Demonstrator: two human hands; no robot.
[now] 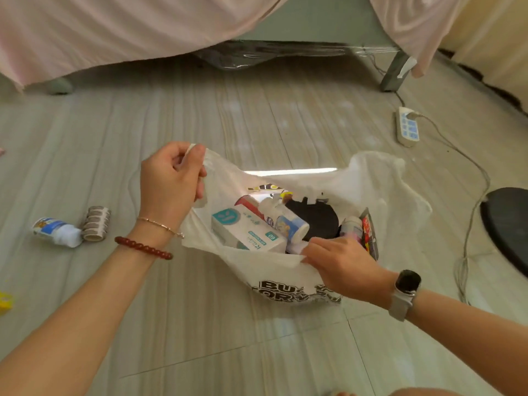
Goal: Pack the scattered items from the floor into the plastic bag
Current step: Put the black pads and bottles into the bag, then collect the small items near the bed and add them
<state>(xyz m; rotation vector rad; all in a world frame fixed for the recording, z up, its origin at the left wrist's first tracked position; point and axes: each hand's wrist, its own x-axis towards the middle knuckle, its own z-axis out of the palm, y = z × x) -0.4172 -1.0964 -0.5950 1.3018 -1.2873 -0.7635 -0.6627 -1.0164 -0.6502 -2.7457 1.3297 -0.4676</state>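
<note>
The white plastic bag (274,270) sits on the floor (257,115) near the middle of the scene, its mouth spread wide and facing up toward the camera. The left hand (171,181) is closed in a pinch on the bag's far-left handle, lifting that edge so the opening stays propped. The right hand (340,267) is closed on the near rim (its fingertips fold over the plastic there), pulling it down and toward the person; together the 2 grips seem meant to keep the mouth stretched for loading.

Inside, a white and teal box (245,232) lies flat with its long axis running from far-left to near-right. A blue-labelled bottle (285,221) lies on its side just right of it, along much the same line, cap end toward the far-left.

Still on the floor, well to the left of the bag: a small white bottle (57,231) on its side, its long axis left to right, touching a roll of tape (96,223). A yellow item (5,302) shows at the left edge.
</note>
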